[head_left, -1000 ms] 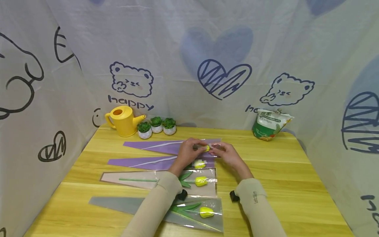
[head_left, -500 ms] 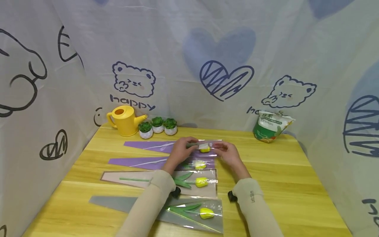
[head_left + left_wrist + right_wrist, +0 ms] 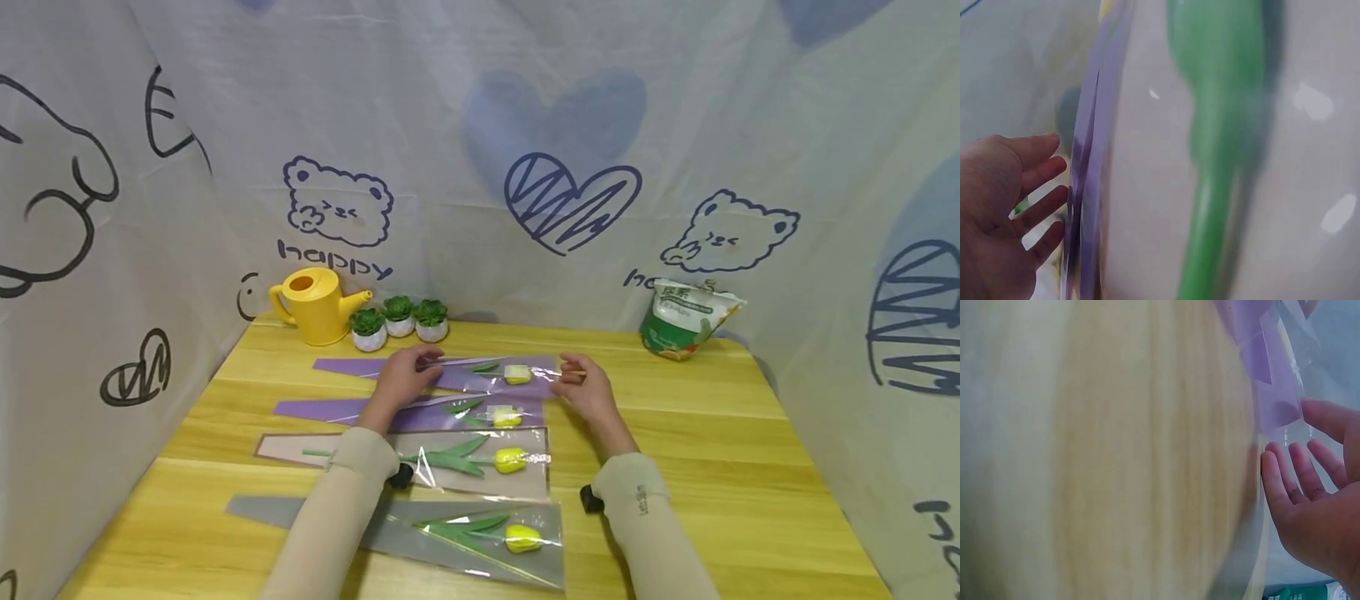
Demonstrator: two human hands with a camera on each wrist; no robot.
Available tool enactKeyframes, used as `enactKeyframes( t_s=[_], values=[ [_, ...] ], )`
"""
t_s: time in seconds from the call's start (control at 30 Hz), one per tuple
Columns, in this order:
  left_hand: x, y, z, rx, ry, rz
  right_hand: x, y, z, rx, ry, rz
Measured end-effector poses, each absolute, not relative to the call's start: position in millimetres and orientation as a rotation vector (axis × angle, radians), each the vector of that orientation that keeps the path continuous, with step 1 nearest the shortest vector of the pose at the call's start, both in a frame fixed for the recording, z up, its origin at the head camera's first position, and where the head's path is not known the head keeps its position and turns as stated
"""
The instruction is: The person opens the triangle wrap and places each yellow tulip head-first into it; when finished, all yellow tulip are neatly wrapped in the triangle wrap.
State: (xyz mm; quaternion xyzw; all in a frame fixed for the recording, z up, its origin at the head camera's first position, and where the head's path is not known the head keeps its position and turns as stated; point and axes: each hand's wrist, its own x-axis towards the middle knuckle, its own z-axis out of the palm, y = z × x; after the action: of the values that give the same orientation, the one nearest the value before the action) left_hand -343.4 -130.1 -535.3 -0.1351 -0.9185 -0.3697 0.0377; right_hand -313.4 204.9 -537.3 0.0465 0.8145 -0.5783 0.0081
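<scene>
A purple flower sleeve with a yellow tulip in it lies farthest back of several such sleeves. My left hand is over its middle, fingers loosely spread; in the left wrist view that hand shows its fingertips by the purple edges, with nothing gripped. At the sleeve's wide right end is my right hand. In the right wrist view, its thumb is at the clear film's corner, while the other fingers stay apart from the thumb near the tabletop.
Nearer me lie a second purple sleeve, a pale pink one and a grey one, each with a yellow tulip. A yellow watering can, small potted succulents and a green-white bag line the back.
My left hand has moved left along the far sleeve, away from the tulip head, uncovering a green leaf. The tulip now lies flat inside the film. My right hand has shifted slightly right.
</scene>
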Motion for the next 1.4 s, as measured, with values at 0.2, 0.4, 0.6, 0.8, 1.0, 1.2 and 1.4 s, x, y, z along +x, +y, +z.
enactKeyframes(
  t_s=[0.2,0.4,0.6,0.8,1.0,1.2,1.4],
  values=[
    [-343,-149,-540,-0.421,-2.795,-1.145,-313,204,-537,0.093,2.514,-1.777],
    [-344,-153,-541,-0.43,-2.816,-1.167,-313,205,-538,0.066,2.538,-1.724],
    [-344,-156,-540,-0.439,-2.833,-1.151,-315,204,-536,0.014,2.547,-1.686],
    [-344,-162,-543,-0.443,-2.831,-1.133,-317,203,-536,0.0,2.542,-1.653],
    [-343,-163,-541,-0.444,-2.833,-1.123,-312,208,-531,-0.04,2.604,-1.578],
    [-336,-170,-521,-0.535,-2.849,-1.01,-302,220,-509,-0.173,2.731,-1.433],
    [-313,-191,-496,-0.632,-2.869,-0.673,-282,231,-481,-0.305,3.054,-1.018]
  ],
)
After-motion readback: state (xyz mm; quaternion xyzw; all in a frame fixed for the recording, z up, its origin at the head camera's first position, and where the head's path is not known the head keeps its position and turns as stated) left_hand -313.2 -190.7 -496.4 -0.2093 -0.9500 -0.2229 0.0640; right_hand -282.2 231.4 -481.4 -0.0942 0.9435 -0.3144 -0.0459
